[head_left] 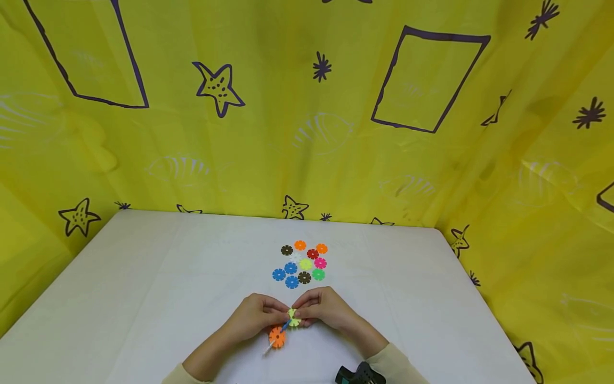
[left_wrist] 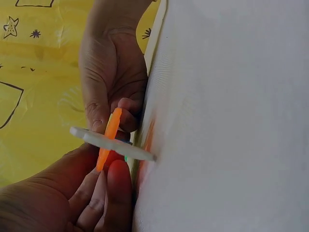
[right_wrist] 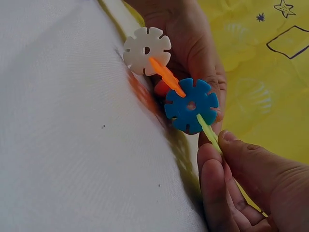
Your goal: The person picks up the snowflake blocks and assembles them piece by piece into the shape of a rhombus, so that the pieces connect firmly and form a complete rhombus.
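Four notched plastic discs form a chain low over the white table. In the right wrist view a white disc (right_wrist: 136, 57) joins an orange disc (right_wrist: 166, 77), which joins a blue disc (right_wrist: 178, 113), whose edge meets a yellow-green disc (right_wrist: 208, 134). My left hand (head_left: 253, 319) pinches the blue disc from behind. Thumb and fingers of my right hand (head_left: 331, 309) pinch the yellow-green disc at the blue one's edge. From the left wrist, the white disc crosses in front of the orange one and mostly hides the blue; how deep the slots engage cannot be seen.
Several loose discs lie beyond the hands, among them a green disc (head_left: 318, 274), a pink disc (head_left: 320, 263), a red disc (head_left: 313, 254) and a brown disc (head_left: 304, 277). A yellow patterned curtain (head_left: 268, 144) surrounds the white table (head_left: 192, 266). A dark device (head_left: 360, 373) sits by the right sleeve.
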Demonstrator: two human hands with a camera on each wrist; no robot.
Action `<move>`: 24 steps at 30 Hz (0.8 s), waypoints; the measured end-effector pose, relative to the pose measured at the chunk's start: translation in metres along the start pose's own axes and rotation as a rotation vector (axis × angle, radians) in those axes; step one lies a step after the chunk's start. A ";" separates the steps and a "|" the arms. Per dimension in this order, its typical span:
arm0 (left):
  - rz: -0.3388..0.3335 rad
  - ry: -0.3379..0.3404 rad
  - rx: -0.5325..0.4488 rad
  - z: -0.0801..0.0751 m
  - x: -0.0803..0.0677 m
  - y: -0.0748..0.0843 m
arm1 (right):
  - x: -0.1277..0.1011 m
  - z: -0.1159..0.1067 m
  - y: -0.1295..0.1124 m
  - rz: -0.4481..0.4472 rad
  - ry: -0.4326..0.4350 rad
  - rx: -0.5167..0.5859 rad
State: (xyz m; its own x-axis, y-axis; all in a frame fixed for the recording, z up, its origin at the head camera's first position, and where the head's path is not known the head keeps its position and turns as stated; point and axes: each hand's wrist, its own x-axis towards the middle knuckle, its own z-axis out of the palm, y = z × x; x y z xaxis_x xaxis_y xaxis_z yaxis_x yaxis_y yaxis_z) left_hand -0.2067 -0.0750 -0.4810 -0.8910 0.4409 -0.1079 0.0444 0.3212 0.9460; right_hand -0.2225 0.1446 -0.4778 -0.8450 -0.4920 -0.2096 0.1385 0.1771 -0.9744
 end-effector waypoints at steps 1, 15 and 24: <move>-0.004 -0.005 -0.010 0.000 0.000 0.000 | 0.000 0.000 0.000 -0.001 0.000 -0.001; -0.075 -0.033 -0.119 -0.003 0.000 -0.001 | 0.001 0.000 -0.001 0.012 0.026 -0.030; -0.110 -0.001 -0.121 -0.002 0.001 -0.001 | -0.001 -0.024 -0.006 0.002 0.121 -0.082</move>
State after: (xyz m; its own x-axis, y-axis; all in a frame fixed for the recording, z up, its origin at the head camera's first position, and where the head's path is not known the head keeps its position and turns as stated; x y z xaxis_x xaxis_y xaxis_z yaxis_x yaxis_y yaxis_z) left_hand -0.2083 -0.0770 -0.4816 -0.8869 0.4098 -0.2132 -0.1082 0.2644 0.9583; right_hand -0.2351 0.1648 -0.4701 -0.9015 -0.3862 -0.1953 0.1019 0.2492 -0.9631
